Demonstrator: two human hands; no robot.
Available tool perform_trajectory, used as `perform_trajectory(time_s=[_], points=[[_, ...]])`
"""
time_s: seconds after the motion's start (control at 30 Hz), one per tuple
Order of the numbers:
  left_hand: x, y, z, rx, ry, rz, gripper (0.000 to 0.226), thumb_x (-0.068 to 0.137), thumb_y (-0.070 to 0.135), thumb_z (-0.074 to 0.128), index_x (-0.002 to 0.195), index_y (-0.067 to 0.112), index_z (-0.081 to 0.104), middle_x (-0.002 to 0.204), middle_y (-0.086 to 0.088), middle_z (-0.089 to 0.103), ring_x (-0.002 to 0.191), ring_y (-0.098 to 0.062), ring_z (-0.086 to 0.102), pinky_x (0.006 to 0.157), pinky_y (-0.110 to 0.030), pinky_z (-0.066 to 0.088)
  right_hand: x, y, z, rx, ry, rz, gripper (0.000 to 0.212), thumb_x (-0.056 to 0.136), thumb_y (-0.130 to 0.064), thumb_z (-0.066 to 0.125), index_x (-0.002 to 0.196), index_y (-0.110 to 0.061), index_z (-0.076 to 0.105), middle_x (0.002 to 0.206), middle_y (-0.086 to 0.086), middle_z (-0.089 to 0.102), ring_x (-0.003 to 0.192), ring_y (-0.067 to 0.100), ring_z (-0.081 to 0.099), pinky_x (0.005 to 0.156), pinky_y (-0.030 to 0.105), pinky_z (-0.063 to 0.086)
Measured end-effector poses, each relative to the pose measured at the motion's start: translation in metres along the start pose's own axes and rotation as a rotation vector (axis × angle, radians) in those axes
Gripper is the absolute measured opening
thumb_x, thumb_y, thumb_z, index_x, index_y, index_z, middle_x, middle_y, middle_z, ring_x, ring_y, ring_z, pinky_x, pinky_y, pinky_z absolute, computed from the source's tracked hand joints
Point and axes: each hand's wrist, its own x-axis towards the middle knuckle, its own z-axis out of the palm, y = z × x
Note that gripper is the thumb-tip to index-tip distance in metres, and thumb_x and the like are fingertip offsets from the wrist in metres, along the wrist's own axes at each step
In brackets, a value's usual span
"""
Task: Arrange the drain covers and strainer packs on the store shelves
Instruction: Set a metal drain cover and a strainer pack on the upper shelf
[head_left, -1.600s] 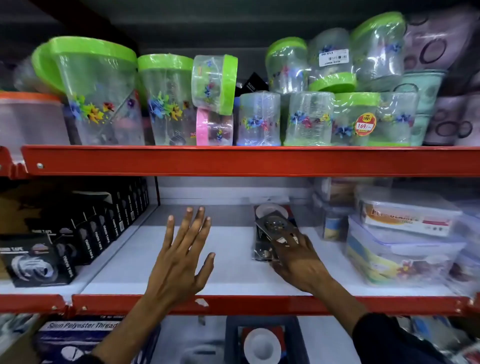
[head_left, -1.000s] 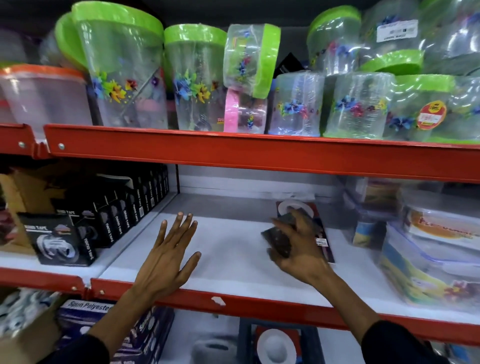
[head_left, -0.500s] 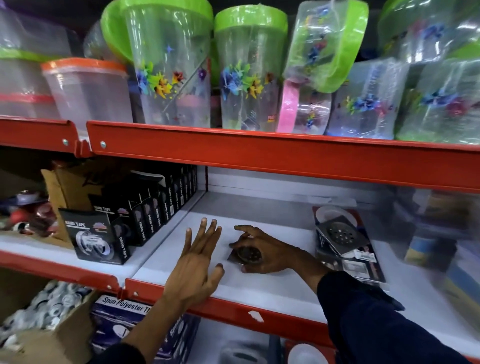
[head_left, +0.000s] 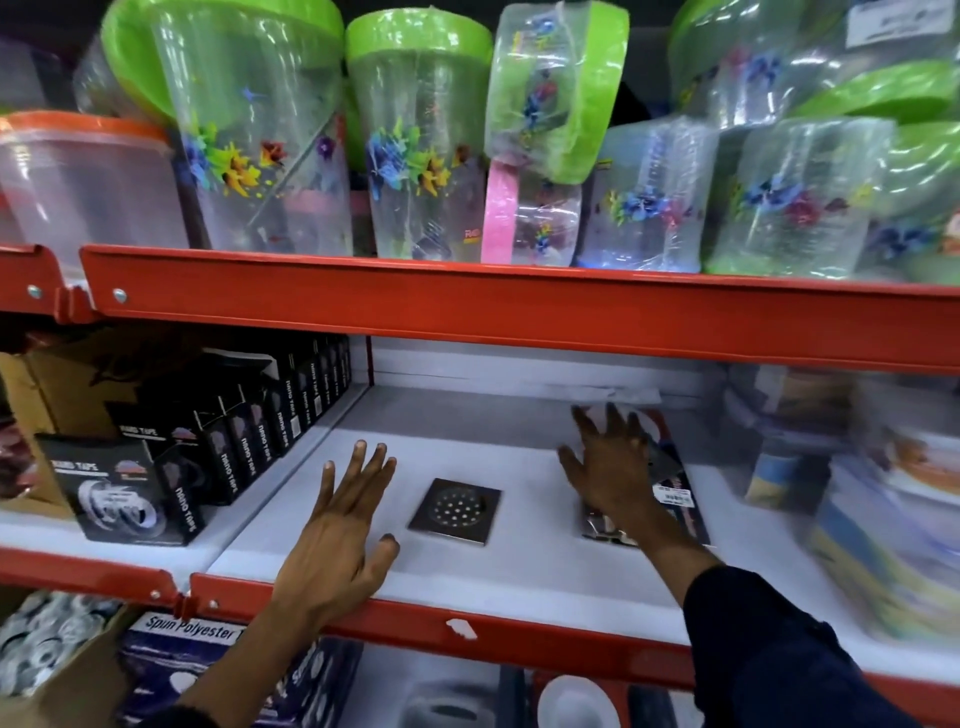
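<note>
Red metal shelving (head_left: 467, 312) with white shelf boards (head_left: 493, 571) fills the view. Clear green-lidded containers (head_left: 415, 150) crowd the upper shelf; black tape boxes (head_left: 234, 431) line the left bay, blurred plastic tubs (head_left: 883, 519) the right. Lighting is bright and cool

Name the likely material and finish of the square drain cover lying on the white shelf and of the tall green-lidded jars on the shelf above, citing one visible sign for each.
Square drain cover: apparently polished metal, perhaps stainless steel; it is grey, catches glints, and has a punched round hole pattern.
Green-lidded jars: clear, glossy plastic with printed flowers; you see through the walls, and the lids look like opaque green plastic.
</note>
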Motion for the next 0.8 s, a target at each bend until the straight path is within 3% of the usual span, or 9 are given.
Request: perform_trajectory(time_s=[0.13,0.37,0.5,0.57,0.63,0.7,0.8], points=[[0.0,0.0,0.0,-0.009,-0.002,0.003,0.079,0.084,0.037,0.038,0.157,0.016,0.013,0.167,-0.001,0.01,0.155,-0.017,-0.005,0.124,-0.047,0.0,0.008,0.024,-0.004,-0.075,-0.147,0.184,0.069,0.09,-0.056,0.048,0.149,-0.025,0.029,0.155,0.028,0.026,0.139,0.053,0.026,0.111,0.069,0.024],[0.0,0.002,-0.002,-0.005,-0.006,0.007,0.079,0.084,0.036,0.038,0.156,0.014,0.015,0.167,-0.001,0.011,0.155,-0.017,-0.005,0.125,-0.046,-0.001,0.011,0.032,-0.012,-0.193,-0.15,0.084,0.071,0.087,-0.06,0.048,0.141,-0.014,0.039,0.136,0.023,0.05,0.125,0.043,0.047,0.104,0.058,0.04],[0.001,0.004,-0.002,-0.009,-0.002,-0.003,0.08,0.083,0.036,0.038,0.156,0.015,0.016,0.167,0.0,0.011,0.155,-0.015,-0.006,0.125,-0.044,-0.002,0.003,0.003,-0.026,0.018,-0.051,-0.122,0.066,0.079,-0.068,0.052,0.126,-0.023,0.051,0.121,0.008,0.058,0.116,0.032,0.052,0.102,0.045,0.041],[0.001,0.005,-0.003,-0.007,0.0,-0.002,0.08,0.082,0.036,0.039,0.156,0.015,0.017,0.167,0.0,0.011,0.155,-0.014,-0.006,0.125,-0.044,-0.002,-0.002,-0.025,-0.025,0.127,-0.124,-0.29,0.068,0.076,-0.072,0.06,0.127,-0.028,0.055,0.125,0.003,0.06,0.118,0.03,0.053,0.101,0.043,0.041],[0.001,0.006,-0.003,-0.007,-0.002,-0.004,0.081,0.081,0.036,0.039,0.156,0.014,0.018,0.166,0.0,0.011,0.155,-0.013,-0.006,0.125,-0.044,-0.002,-0.01,-0.059,-0.018,0.208,-0.28,-0.431,0.061,0.071,-0.075,0.064,0.115,-0.032,0.06,0.119,-0.003,0.064,0.116,0.026,0.054,0.098,0.043,0.042],[0.0,0.005,-0.004,-0.007,-0.003,-0.006,0.081,0.08,0.035,0.039,0.156,0.014,0.018,0.166,0.0,0.011,0.155,-0.013,-0.007,0.125,-0.044,-0.002,-0.016,-0.087,-0.006,0.233,-0.394,-0.498,0.054,0.071,-0.072,0.066,0.107,-0.032,0.061,0.113,-0.004,0.063,0.113,0.024,0.052,0.094,0.043,0.042],[0.001,0.006,-0.003,-0.01,0.005,-0.009,0.082,0.08,0.035,0.04,0.156,0.014,0.018,0.167,0.0,0.011,0.155,-0.013,-0.007,0.125,-0.042,-0.004,-0.02,-0.11,0.006,0.208,-0.45,-0.519,0.061,0.073,-0.073,0.064,0.117,-0.03,0.06,0.123,0.0,0.059,0.116,0.027,0.047,0.095,0.044,0.038]])
